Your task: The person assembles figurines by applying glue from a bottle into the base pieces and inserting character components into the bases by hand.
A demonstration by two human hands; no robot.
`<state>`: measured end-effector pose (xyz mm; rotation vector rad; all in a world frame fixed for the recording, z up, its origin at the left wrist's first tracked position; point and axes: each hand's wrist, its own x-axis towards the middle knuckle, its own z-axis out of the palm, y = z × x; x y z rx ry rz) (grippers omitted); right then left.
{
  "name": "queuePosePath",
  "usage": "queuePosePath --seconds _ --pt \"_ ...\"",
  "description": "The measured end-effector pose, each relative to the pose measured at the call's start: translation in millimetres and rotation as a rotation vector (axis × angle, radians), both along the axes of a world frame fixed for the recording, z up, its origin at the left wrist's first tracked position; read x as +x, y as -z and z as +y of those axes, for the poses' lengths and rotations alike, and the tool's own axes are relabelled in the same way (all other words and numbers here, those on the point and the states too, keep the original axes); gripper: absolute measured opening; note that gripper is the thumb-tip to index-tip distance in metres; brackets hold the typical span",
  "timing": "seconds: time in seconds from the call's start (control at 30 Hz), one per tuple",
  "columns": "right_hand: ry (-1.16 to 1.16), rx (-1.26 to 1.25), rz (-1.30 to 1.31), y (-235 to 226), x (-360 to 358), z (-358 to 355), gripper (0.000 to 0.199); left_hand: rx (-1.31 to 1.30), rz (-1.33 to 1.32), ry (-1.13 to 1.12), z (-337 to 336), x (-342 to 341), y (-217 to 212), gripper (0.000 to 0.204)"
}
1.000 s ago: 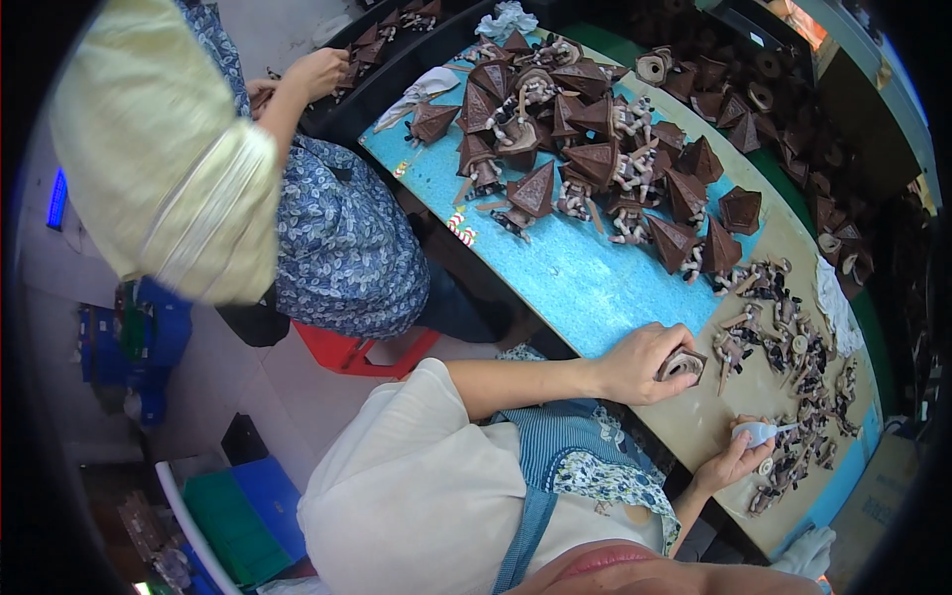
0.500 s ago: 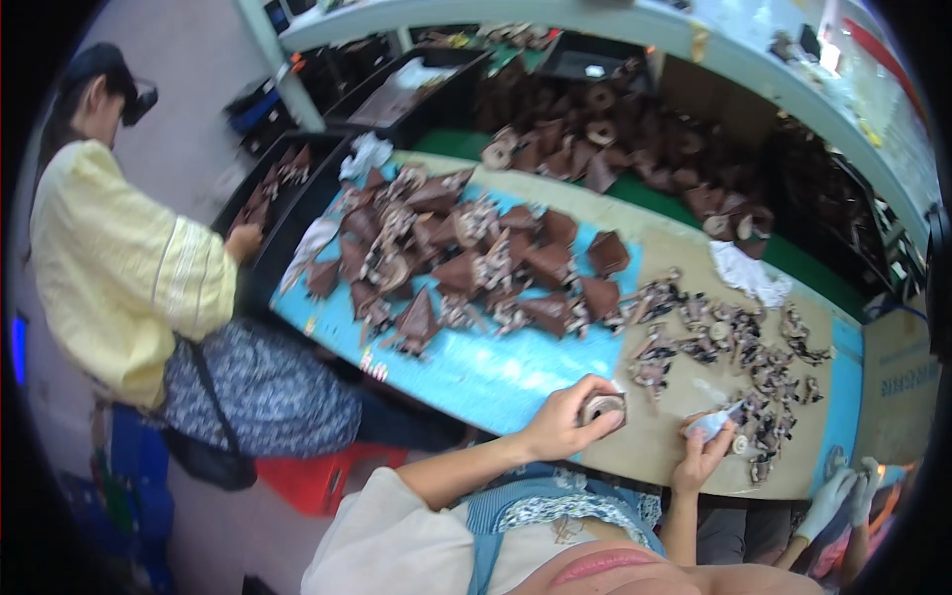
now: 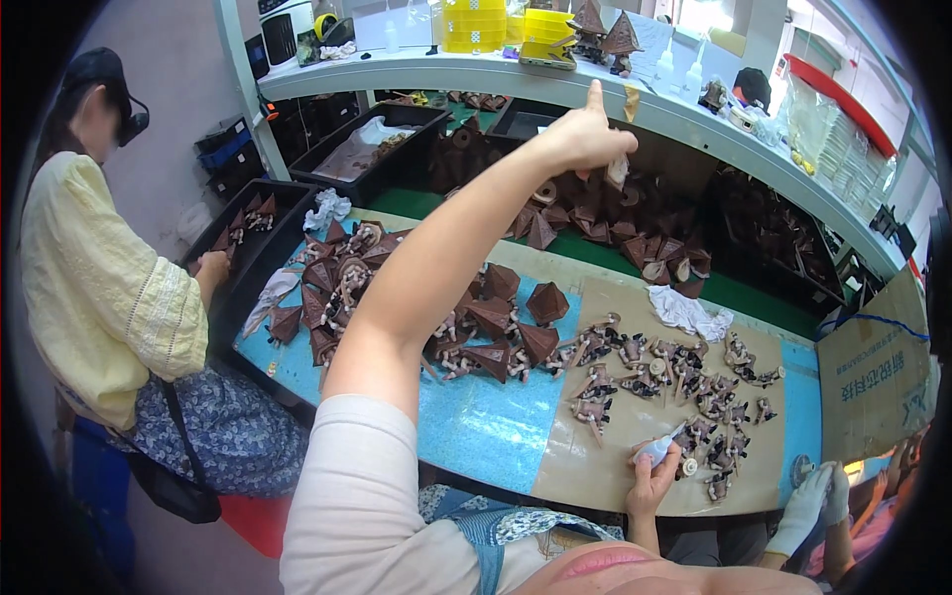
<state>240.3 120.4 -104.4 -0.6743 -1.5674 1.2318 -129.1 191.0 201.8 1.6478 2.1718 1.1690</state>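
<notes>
My left hand (image 3: 593,139) is raised across the table toward the shelf. Its index finger is stretched out, pointing at a finished-looking figurine (image 3: 622,45) with a brown pointed top. The other fingers are bent, and the pale underside of a cone-shaped piece (image 3: 617,174) shows below them. My right hand (image 3: 654,481) grips a small white squeeze bottle (image 3: 654,451) with a thin nozzle, beside several small brown-and-black figurines (image 3: 714,397) lying on brown board. Brown faceted cones (image 3: 491,317) on figurines cover the blue mat (image 3: 486,426), partly hidden by my left arm.
A shelf (image 3: 446,74) with yellow containers (image 3: 474,25) and white bottles (image 3: 692,74) spans the back. Loose brown cones (image 3: 645,238) are piled beneath it. A white cloth (image 3: 691,312) and a cardboard box (image 3: 873,367) lie right. A person (image 3: 119,268) works at left; gloved hands (image 3: 813,506) show at right.
My left hand has moved from the table's front edge up toward the shelf, its index finger now stretched out. My right hand still holds the bottle. The view has tilted up.
</notes>
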Motion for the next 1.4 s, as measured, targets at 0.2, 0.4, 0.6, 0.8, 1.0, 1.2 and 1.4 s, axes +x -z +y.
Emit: queuePosePath --seconds 0.2,0.4,0.6,0.8,1.0,1.2,1.4 --pt "-0.011 -0.014 -0.027 -4 -1 2 0.029 -0.024 -0.033 -0.026 30 -15 -16 0.114" --pt "-0.014 -0.018 -0.035 -6 1 4 0.028 -0.039 -0.095 -0.010 48 -16 -25 0.114" --pt "-0.073 -0.043 -0.013 -7 -6 0 0.028 -0.025 -0.113 -0.040 48 -42 -16 0.116" --pt "-0.005 0.008 0.021 1 7 3 0.030 0.073 0.051 -0.012 48 2 -13 0.113" --pt "-0.056 0.007 0.014 -2 4 0 0.035 0.392 -0.261 0.249 -76 93 81 0.078" --pt "-0.030 -0.053 0.046 -9 7 -2 0.043 -0.071 -1.057 0.449 -154 163 211 0.041" --pt "-0.204 -0.119 0.134 -36 15 -6 0.048 -0.013 -1.142 0.525 -194 188 259 0.062"
